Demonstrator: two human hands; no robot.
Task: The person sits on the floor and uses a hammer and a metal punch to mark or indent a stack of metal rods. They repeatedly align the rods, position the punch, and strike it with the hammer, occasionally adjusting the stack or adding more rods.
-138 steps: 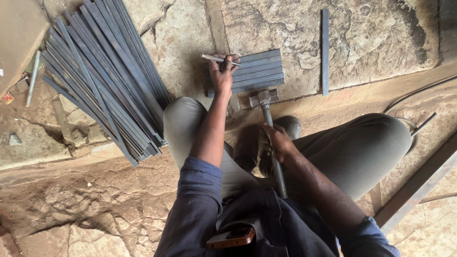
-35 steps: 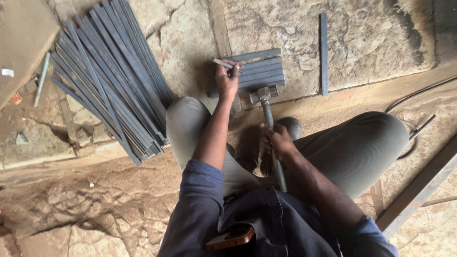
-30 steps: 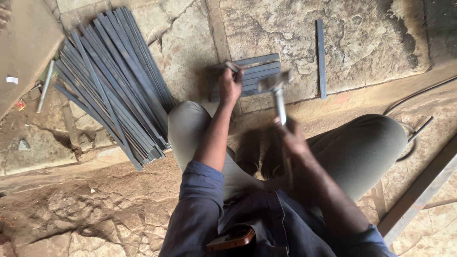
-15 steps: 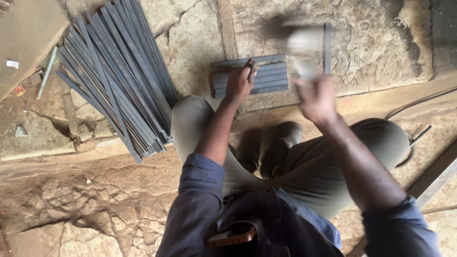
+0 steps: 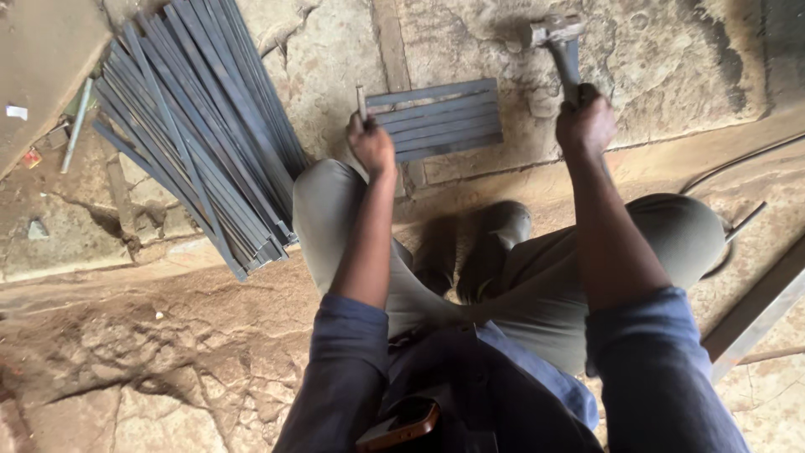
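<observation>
Right hand (image 5: 584,126) grips hammer (image 5: 560,46) beyond short strips (image 5: 436,119).

The hammer (image 5: 560,42) head is smeared with motion blur, shape hard to make out. The left hand (image 5: 371,144) covers most of the thin metal piece (image 5: 361,102) it grips. The long strip pile (image 5: 197,126) runs off the top edge.
</observation>
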